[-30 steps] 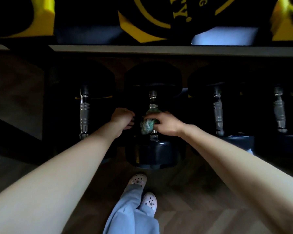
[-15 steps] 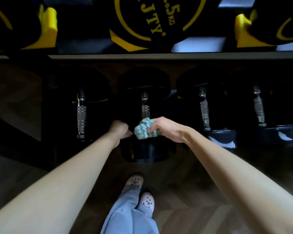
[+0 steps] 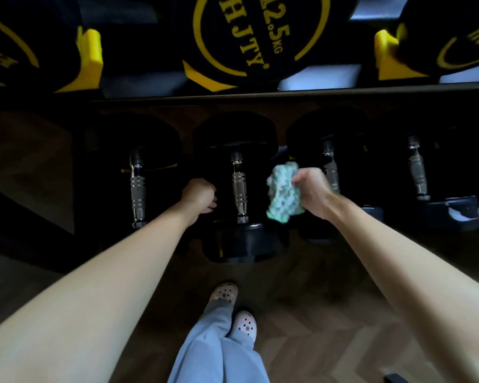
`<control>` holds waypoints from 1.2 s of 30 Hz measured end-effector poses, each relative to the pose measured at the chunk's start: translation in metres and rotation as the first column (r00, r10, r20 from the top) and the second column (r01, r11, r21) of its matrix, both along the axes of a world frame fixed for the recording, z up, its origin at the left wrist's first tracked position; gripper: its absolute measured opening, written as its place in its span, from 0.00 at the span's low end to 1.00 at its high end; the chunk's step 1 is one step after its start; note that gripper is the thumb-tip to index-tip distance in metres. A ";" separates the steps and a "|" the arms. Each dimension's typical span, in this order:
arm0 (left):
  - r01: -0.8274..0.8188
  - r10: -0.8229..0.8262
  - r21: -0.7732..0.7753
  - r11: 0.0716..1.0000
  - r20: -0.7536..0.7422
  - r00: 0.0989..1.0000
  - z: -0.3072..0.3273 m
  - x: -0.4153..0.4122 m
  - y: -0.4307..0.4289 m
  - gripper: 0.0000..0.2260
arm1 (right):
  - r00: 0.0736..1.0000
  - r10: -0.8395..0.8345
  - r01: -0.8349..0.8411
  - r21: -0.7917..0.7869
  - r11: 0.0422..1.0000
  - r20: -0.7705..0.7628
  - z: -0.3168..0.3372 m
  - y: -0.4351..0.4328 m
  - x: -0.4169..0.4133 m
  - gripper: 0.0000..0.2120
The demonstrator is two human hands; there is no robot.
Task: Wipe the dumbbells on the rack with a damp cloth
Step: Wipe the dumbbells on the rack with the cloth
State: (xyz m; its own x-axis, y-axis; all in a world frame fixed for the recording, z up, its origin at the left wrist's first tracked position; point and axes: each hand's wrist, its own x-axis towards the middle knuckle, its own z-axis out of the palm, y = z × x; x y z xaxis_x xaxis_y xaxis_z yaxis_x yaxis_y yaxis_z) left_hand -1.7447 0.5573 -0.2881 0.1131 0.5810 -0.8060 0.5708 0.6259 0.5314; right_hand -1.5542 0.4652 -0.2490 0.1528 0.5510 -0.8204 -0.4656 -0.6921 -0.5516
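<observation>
A black dumbbell (image 3: 239, 244) with a knurled chrome handle lies on the low rack shelf straight ahead. My right hand (image 3: 313, 193) holds a bunched teal-and-white cloth (image 3: 284, 192) just right of that handle, clear of the metal. My left hand (image 3: 199, 196) is curled into a fist just left of the handle, beside the dumbbell's near head; whether it touches the dumbbell is unclear. More black dumbbells lie alongside: one to the left (image 3: 137, 189), and one to the right (image 3: 331, 172) partly behind my right hand.
The upper shelf rail (image 3: 260, 94) runs across above, carrying large black dumbbells with yellow lettering (image 3: 249, 37). Further dumbbells (image 3: 418, 175) lie on the right. My feet in pale clogs (image 3: 233, 310) stand on herringbone wood floor just before the rack.
My right hand has lifted the cloth off the centre dumbbell's handle and carried it right, leaving the handle bare. The left hand stays beside the handle. The view has tilted upward.
</observation>
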 end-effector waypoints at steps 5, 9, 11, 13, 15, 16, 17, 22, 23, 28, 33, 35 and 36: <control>-0.023 0.023 -0.010 1.000 -0.027 0.999 -0.009 -0.001 0.008 0.13 | 0.991 -0.065 0.065 0.001 0.998 0.113 -0.016 0.029 -0.033 0.13; 0.020 -0.018 0.012 1.000 -0.131 0.991 -0.018 -0.010 0.011 0.11 | 0.919 0.359 -0.359 -0.034 0.933 0.164 -0.033 0.036 -0.066 0.17; 0.039 -0.033 0.038 0.999 -0.155 0.987 -0.021 -0.015 0.011 0.13 | 0.780 0.603 -0.585 -0.146 0.797 0.167 -0.039 0.034 -0.072 0.20; 0.039 -0.030 0.055 0.998 -0.154 0.988 -0.021 -0.018 0.011 0.13 | 0.745 0.652 -0.625 -0.197 0.756 0.138 -0.034 0.033 -0.070 0.23; 0.047 -0.036 0.083 0.995 -0.132 0.991 -0.018 -0.016 0.011 0.13 | 0.788 0.608 -0.590 -0.161 0.791 0.097 -0.023 0.034 -0.060 0.18; 0.041 -0.030 0.096 0.995 -0.117 0.993 -0.017 -0.014 0.010 0.12 | 0.820 0.571 -0.565 -0.107 0.818 0.038 -0.015 0.034 -0.056 0.13; 0.039 -0.028 0.106 0.994 -0.100 0.995 -0.015 -0.010 0.010 0.11 | 0.847 0.532 -0.531 -0.065 0.845 -0.010 -0.006 0.033 -0.050 0.11; 0.037 -0.037 0.090 0.995 0.005 0.999 0.003 0.016 0.001 0.10 | 0.929 0.296 -0.316 0.059 0.947 0.222 0.009 -0.001 -0.034 0.06; 0.064 -0.065 0.111 0.992 0.007 0.998 0.007 0.020 -0.003 0.10 | 0.940 0.237 -0.270 0.114 0.956 0.246 0.007 -0.009 -0.036 0.06; 0.072 -0.070 0.144 0.987 -0.019 0.997 0.015 0.024 -0.019 0.12 | 0.838 0.304 -0.427 0.197 0.883 0.454 -0.011 -0.051 -0.071 0.17; -0.020 0.029 0.139 0.990 -0.067 0.997 0.023 0.010 -0.049 0.16 | 0.644 0.408 -0.664 0.207 0.718 0.647 -0.014 -0.077 -0.101 0.18; -0.118 0.127 0.129 0.985 -0.067 0.990 0.027 0.001 -0.061 0.17 | 0.571 0.496 -0.755 0.181 0.630 0.654 -0.013 -0.088 -0.109 0.17; -0.157 0.166 0.130 0.979 -0.064 0.984 0.030 -0.002 -0.066 0.17 | 0.568 0.536 -0.767 0.166 0.620 0.624 -0.012 -0.094 -0.111 0.16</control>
State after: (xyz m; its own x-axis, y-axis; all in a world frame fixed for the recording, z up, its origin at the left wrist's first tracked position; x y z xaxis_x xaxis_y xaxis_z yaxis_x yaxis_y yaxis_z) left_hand -1.7464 0.4913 -0.2579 -0.0477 0.6826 -0.7292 0.5081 0.6452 0.5706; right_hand -1.6649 0.3716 -0.2608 -0.0917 0.8936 -0.4394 0.4303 -0.3624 -0.8267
